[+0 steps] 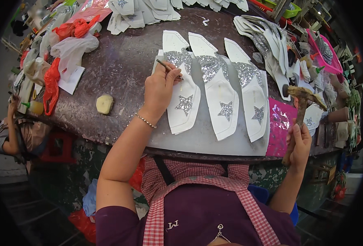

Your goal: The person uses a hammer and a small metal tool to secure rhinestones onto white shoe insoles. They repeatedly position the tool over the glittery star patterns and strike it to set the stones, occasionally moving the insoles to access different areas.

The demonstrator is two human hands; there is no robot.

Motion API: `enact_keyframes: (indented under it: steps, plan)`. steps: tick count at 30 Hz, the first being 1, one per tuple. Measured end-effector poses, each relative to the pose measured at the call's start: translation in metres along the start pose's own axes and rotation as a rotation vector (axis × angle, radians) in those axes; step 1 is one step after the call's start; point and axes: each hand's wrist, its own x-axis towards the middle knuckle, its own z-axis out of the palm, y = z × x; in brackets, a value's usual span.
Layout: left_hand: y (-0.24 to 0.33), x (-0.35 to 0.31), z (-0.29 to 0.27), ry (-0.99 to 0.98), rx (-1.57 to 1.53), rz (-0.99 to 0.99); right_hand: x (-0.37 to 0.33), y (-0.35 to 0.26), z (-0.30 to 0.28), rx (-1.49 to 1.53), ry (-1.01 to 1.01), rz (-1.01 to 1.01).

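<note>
White shoe-upper panel [184, 104], leftmost of three on the grey board [198, 139]: thin, light, floppy, best pinned flat; left hand [159, 92] closed on pen-like tool [169, 68], right hand [299, 145] fisted around worn hammer [302, 102].

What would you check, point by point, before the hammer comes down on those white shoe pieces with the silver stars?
1. Hammer gripped: ok. The right hand holds the wooden-handled hammer raised beside the bench.
2. Pointed tool in place: ok. The left hand holds a thin tool on the leftmost white piece.
3. Pieces laid flat: ok. Three white pieces lie side by side on the grey board.
4. Left fingers out of the hammer's way: not ok, they rest on the piece.
5. Glitter patch aligned: cannot tell.
</note>
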Motion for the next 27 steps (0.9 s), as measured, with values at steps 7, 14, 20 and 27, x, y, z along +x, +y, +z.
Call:
enact_keyframes:
  steps: [7,14,20,27]
  plan:
    - [-0.004,0.001,0.001,0.003,0.183,0.084,0.004,-0.028,0.07,-0.085,-0.267,-0.15]
    - [0.01,0.003,0.006,-0.079,0.434,0.147,0.024,-0.068,0.138,-0.055,-0.359,-0.367]
    - [0.02,0.005,0.007,-0.143,0.476,0.205,0.034,-0.106,0.174,0.213,-0.204,-0.803]
    - [0.009,-0.001,0.006,0.001,0.233,0.028,0.033,-0.094,0.167,-0.352,-0.317,-0.602]
